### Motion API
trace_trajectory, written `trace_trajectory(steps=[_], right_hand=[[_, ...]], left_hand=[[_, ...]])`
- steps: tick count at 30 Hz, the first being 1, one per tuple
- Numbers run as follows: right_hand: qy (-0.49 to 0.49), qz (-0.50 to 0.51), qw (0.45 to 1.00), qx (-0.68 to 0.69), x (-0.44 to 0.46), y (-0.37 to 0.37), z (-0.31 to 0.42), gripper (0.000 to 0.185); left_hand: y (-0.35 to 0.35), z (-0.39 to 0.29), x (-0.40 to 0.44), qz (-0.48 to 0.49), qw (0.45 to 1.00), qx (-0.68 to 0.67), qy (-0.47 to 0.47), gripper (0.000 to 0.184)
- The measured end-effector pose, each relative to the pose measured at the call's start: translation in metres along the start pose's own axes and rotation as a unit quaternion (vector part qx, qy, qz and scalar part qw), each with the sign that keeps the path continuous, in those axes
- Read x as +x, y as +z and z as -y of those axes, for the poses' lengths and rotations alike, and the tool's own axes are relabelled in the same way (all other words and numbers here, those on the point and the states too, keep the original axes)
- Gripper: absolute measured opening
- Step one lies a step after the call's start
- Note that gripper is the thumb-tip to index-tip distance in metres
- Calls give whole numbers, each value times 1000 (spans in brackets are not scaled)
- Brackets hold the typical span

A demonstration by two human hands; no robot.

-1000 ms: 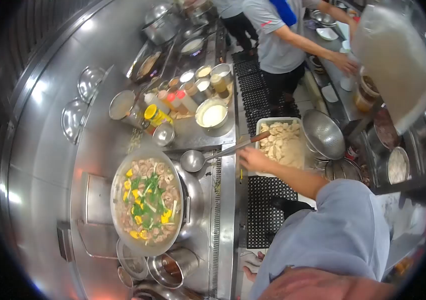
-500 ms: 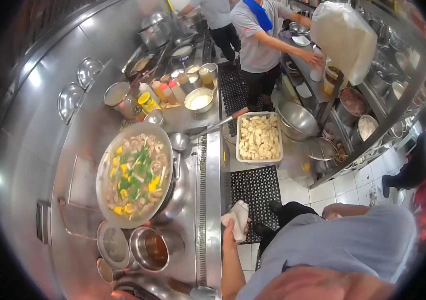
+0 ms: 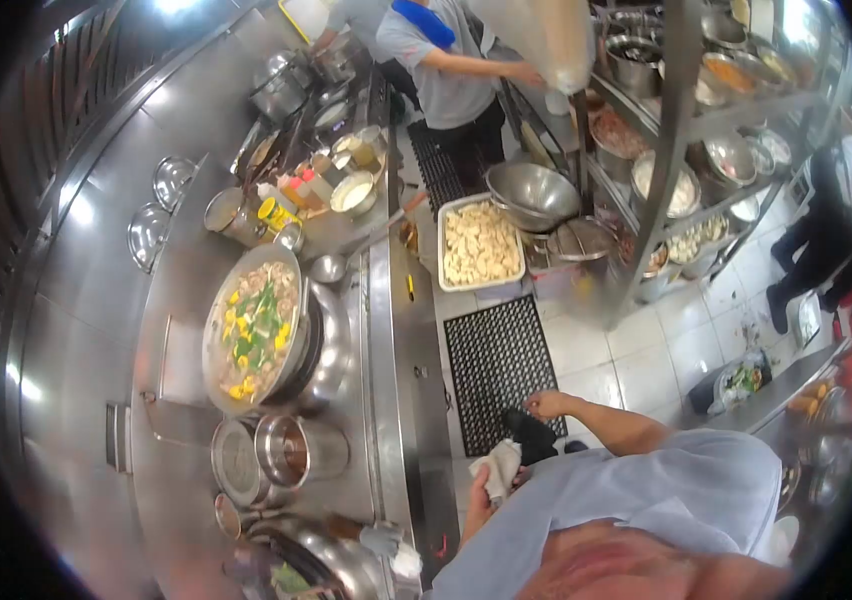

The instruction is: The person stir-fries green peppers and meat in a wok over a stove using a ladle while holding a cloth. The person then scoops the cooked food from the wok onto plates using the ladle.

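A crumpled off-white cloth is gripped in my left hand, close in front of my body and right of the steel counter. My right hand is held out over the black perforated mat, its fingers curled with nothing visible in them. On the counter to the left, a large pan holds meat pieces, yellow chunks and green leaves. Below it stands a steel pot with brown liquid, beside a round strainer. Neither hand touches these.
A white basket of pale cut pieces stands beyond the mat, next to a large steel bowl. Sauce bottles line the counter. A metal rack with bowls rises at right. A co-worker stands at the back.
My view has swung to the right, showing more of the rack and floor. My right arm has come out from my side over the mat. The cloth stays in my left hand.
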State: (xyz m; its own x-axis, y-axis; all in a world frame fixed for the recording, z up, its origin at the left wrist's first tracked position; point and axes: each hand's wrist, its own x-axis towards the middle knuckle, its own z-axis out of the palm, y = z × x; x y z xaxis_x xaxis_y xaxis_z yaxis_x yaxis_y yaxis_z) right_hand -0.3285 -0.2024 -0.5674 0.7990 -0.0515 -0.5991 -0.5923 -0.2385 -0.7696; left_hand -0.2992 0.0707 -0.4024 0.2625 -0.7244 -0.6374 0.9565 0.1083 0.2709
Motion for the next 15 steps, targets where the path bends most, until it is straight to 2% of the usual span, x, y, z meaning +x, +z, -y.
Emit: trace_trajectory(steps=[2,3,4,5,6,7,9,10,11,12,14,15], right_hand=[[-54,-18,997,60,-19,28,-10,36],[-35,13,995,88,-33,38,-30,37],[-35,-19,999,20,-59,46,-45,36],[74,61,995,-39,-77,47,-57,38],[80,71,988,-110,-96,54,-87,39],[86,79,976,-182,-115,66,-130,40],[132,140,949,-251,-123,90,-237,34],[-104,149,864,-470,-139,91,-292,28],[-31,174,894,-413,-167,89,-305,27],[0,174,908,-382,-187,83,-307,26],[12,163,914,-372,-204,73,-305,24],[-4,156,914,-375,-207,69,-304,23]], left_hand=[[-6,36,-11,-131,987,40,-78,52],[-24,44,-10,-126,986,34,-105,43],[-9,50,-23,-127,986,33,-106,43],[6,53,-35,-148,984,53,-86,43],[16,56,-45,-168,981,72,-65,42],[11,59,-46,-164,982,71,-63,42],[-9,63,-39,-129,979,156,-22,43],[-16,66,-33,-126,980,151,-17,43],[-23,69,-27,-132,979,154,2,43],[-28,73,-27,-140,978,152,26,43],[-17,77,-41,-133,980,135,69,44],[-23,81,-44,-107,982,146,61,45]])
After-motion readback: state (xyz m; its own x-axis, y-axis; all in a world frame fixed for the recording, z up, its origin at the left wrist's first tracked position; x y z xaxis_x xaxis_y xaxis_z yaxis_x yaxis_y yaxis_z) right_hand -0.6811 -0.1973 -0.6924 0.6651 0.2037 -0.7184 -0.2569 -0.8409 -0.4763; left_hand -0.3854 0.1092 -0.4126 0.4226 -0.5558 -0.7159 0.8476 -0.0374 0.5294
